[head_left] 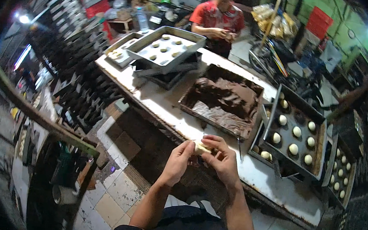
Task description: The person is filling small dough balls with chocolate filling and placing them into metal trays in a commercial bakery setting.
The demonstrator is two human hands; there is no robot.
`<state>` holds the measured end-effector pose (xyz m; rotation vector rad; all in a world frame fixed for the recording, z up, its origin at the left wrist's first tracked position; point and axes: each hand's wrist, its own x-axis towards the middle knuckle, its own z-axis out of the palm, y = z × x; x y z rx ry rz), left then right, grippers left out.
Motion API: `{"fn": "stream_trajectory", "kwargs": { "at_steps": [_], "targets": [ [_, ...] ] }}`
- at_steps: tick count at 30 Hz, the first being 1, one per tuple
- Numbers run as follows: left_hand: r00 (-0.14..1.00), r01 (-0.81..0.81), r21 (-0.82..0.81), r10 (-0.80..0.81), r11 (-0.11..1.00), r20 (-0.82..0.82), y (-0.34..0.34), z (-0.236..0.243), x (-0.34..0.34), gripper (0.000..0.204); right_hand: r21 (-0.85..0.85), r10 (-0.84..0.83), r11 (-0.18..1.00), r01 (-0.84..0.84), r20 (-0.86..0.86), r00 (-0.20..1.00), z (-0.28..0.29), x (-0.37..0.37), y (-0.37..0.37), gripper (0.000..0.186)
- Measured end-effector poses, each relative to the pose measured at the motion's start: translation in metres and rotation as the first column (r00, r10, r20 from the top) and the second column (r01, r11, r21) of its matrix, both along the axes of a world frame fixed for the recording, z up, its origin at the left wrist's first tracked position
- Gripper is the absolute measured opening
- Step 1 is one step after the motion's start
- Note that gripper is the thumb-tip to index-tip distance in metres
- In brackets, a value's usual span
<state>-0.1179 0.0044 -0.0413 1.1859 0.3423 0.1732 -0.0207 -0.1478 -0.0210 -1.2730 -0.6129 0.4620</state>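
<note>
Between my two hands, just over the near edge of the white table (167, 109), is a small piece of pale dough (201, 147). My left hand (179, 160) pinches its left side with thumb and fingers. On the other side, my right hand (220, 159) has its fingers curled round the dough. Beyond my hands stands a metal tray of brown chocolate-like filling (233, 99), heaped and smeared unevenly. To the right, a dark tray (296, 156) bears several round dough balls (293, 149). A thin tool (239, 148) lies by the filling tray.
At the table's far left, a tray of small dough pieces (147, 59) rests on stacked dark trays (170, 76). Another tray with balls (346, 201) is at far right. A person in red (218, 19) stands across the table, hands together. Tall tray stacks (76, 40) fill the left.
</note>
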Motion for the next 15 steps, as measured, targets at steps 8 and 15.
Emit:
{"fn": "stream_trajectory", "kwargs": {
  "at_steps": [8,15],
  "targets": [
    [0.935,-0.319,0.070,0.301,0.945,0.189,-0.001,0.011,-0.122,0.021,0.051,0.204,0.979,-0.197,-0.252,0.946,0.001,-0.106,0.035,0.022],
    [0.830,-0.536,0.204,0.467,0.819,0.306,-0.002,-0.007,-0.262,0.032,-0.120,0.315,0.939,-0.321,-0.067,0.947,0.009,-0.233,0.050,0.015]
  ]
}}
